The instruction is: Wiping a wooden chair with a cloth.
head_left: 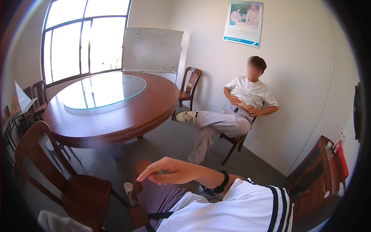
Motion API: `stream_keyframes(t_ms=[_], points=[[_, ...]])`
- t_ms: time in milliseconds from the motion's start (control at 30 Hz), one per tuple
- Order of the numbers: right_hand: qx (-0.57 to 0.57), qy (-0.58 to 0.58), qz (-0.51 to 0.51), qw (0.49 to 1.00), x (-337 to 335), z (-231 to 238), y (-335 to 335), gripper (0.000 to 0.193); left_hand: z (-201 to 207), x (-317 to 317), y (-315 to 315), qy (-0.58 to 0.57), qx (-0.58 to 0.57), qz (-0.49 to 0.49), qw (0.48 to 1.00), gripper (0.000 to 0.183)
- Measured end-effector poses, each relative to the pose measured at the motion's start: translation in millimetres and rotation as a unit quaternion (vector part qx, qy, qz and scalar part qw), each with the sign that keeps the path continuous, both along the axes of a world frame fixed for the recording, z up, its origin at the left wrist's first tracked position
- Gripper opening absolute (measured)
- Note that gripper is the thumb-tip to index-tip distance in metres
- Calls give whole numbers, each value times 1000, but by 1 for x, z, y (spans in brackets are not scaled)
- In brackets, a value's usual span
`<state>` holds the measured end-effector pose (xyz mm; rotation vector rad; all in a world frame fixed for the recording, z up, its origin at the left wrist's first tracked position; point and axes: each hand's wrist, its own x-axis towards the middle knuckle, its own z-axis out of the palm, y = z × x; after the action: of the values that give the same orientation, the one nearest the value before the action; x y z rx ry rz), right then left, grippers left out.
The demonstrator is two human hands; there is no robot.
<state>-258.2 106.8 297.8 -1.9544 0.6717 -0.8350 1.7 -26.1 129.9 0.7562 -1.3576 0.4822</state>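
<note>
My right hand [166, 170] hangs in the air over my lap, with a black band [223, 181] round its wrist. One finger stretches out to the left and the thumb sits a little below it; nothing shows between them. The other fingers are partly hidden. Beneath the hand are my purple-grey trousers [158, 203] and a bare knee. A small dark object [205, 191] with a cord lies by my waist, partly covered by the forearm. My left hand is out of view.
A round wooden table [116, 125] with a glass turntable [104, 92] stands ahead left. A wooden chair [87, 193] is near left. Against the wall, a person [249, 92] sits with both hands at the waist. A wooden cabinet [315, 179] stands right; a whiteboard [152, 50] is behind.
</note>
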Motion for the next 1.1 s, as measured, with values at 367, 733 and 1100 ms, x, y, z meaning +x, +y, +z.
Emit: stream_keyframes(t_ms=[367,733,1100], points=[[-1,60,0,998,-2,-11,-5,30,-52,87,117,-143,128,289,938,42],[-132,45,4,990,48,-59,-13,61,-9,30,157,-201,332,50,920,41],[-261,138,68,953,52,-52,-33,22,49,5,164,-260,357,-239,865,38]])
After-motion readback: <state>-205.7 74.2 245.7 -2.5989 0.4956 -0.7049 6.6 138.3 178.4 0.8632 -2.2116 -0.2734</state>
